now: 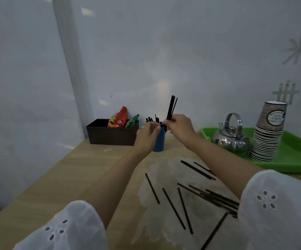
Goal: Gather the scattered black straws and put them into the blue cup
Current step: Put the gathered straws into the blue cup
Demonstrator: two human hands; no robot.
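Black straws [171, 107] stand pinched in right hand [180, 128] above blue cup [159, 143].

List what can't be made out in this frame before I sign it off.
Head view:
- Blue cup: rim and left side hidden by the left hand; whether that hand grips it is unclear.
- Straws in the cup: overlapping, too small to count.
- Bundle of straws in the right hand: number hidden by overlap.
- Loose straws: several run under the right sleeve; one cut by the bottom edge.
- Paper cups: print too blurred to read.
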